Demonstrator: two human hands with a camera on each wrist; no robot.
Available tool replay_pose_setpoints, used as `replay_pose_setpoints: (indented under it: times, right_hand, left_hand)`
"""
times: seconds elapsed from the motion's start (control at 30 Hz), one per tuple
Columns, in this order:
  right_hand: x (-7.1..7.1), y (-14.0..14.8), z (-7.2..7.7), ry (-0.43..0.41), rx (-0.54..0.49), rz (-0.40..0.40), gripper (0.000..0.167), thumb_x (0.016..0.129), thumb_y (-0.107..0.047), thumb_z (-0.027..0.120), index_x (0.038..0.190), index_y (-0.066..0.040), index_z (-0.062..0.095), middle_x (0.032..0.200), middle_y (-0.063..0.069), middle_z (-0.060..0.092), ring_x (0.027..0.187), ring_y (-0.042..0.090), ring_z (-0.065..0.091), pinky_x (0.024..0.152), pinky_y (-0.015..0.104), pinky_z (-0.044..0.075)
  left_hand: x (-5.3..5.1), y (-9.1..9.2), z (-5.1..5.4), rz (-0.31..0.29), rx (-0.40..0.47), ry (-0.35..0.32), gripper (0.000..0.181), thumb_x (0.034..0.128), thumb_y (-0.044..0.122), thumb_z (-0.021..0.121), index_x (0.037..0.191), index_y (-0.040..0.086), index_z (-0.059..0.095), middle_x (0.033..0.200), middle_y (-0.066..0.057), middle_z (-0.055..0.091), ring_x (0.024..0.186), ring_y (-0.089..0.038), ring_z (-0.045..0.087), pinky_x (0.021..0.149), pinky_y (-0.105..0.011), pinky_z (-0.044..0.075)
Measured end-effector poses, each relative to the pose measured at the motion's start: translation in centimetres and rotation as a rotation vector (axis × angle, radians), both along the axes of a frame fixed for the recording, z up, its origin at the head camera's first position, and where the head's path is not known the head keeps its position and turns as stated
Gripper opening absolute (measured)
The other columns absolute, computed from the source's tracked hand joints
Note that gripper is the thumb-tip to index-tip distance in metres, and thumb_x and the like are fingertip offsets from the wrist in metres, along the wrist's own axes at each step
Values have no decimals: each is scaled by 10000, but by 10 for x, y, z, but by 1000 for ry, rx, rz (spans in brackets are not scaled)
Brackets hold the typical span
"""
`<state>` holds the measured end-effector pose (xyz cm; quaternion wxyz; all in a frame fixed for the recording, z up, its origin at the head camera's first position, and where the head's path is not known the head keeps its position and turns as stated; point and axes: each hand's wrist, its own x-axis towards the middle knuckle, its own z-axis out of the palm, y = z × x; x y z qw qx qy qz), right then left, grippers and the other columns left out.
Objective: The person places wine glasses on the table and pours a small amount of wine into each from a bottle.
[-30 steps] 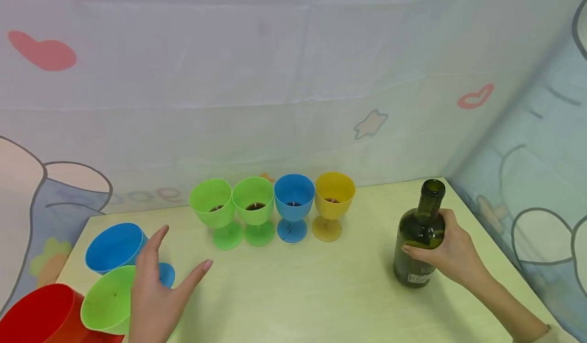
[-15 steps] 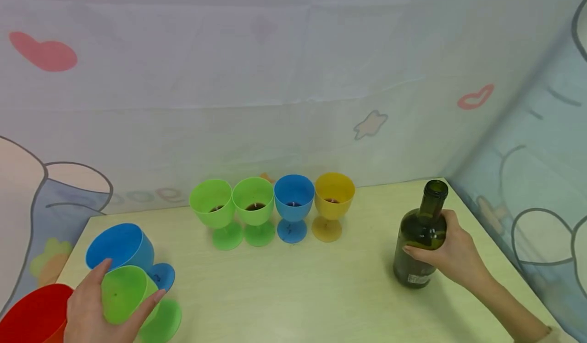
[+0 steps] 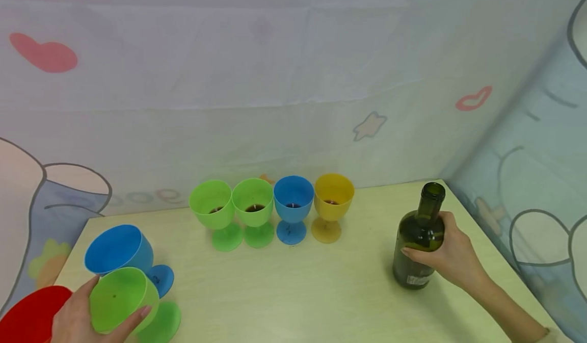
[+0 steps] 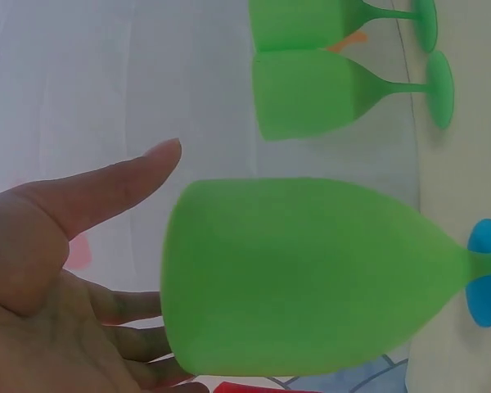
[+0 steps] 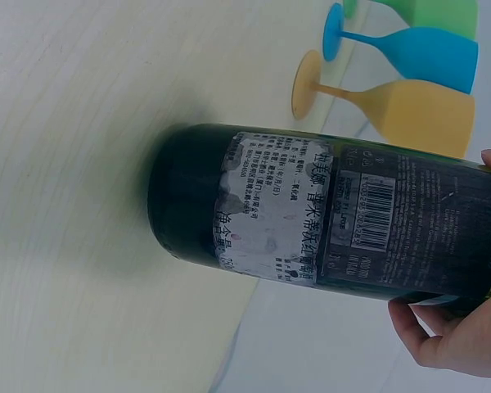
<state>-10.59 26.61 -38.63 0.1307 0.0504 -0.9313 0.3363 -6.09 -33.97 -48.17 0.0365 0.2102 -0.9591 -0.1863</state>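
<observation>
My left hand [image 3: 89, 318] is around the rim of a green goblet [image 3: 120, 297] at the lower left, fingers on its far left side and thumb at the right. In the left wrist view the thumb of that hand [image 4: 45, 270] stands apart from the green goblet [image 4: 311, 278], with the fingers beside its rim. At the right my right hand [image 3: 451, 256] grips a dark green bottle [image 3: 415, 251], which stands upright on the table. The right wrist view shows the labelled bottle [image 5: 335, 217] with fingertips of the right hand [image 5: 466, 336] around it.
Two green goblets [image 3: 213, 203] [image 3: 254, 205], a blue goblet [image 3: 293, 198] and a yellow goblet [image 3: 334, 195] with dark liquid stand in a row near the table's [image 3: 275, 292] back edge. At the left are another blue goblet [image 3: 119, 251] and a red one [image 3: 34, 315]. A printed cloth [image 3: 252, 78] hangs behind.
My left hand has moved left and down to the green goblet, from between it and the row of goblets. The right hand and the bottle have stayed in place.
</observation>
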Motion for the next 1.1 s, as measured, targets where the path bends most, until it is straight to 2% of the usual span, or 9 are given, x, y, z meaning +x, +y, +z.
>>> replay_pose_setpoints:
  times: [0.13,0.47,0.77,0.93,1.1]
  right_hand:
    - [0,-1,0,-12,-1,1,809,643,-224,829,1188,70,309,977,250,558,837,387,577,666,480,452]
    - [1,-1,-1,-14,-6,-5,805,646,-221,828,1189,67,308,984,242,556,843,384,577,665,471,452]
    - [1,-2,-2,-1,-3,-8,812,638,-221,832,1191,69,312,976,239,560,839,382,577,667,481,449]
    - [1,-2,-1,4,5,-11,810,634,-225,833,1183,67,315,964,233,561,824,375,580,655,469,451]
    - [0,-2,-1,16,12,-12,805,630,-222,835,1176,67,318,953,226,562,813,368,581,644,454,449]
  left_hand:
    - [1,2,2,7,5,-23,1293,543,761,642,1413,-50,134,1276,-338,315,1078,-510,275,745,-661,349]
    - [1,1,5,13,-2,-12,1284,544,743,662,1404,-63,153,1255,-342,335,1062,-513,296,759,-650,354]
    - [0,-1,3,1,-20,1,1287,533,753,658,1394,-70,170,1228,-339,357,1043,-516,299,727,-651,363]
    - [-2,1,6,10,-1,-46,1297,530,750,662,1401,-62,150,1240,-340,338,1072,-522,267,764,-666,341]
    - [-3,1,9,-26,-17,-72,1283,542,743,661,1378,-97,171,1211,-350,353,1051,-527,288,775,-655,343]
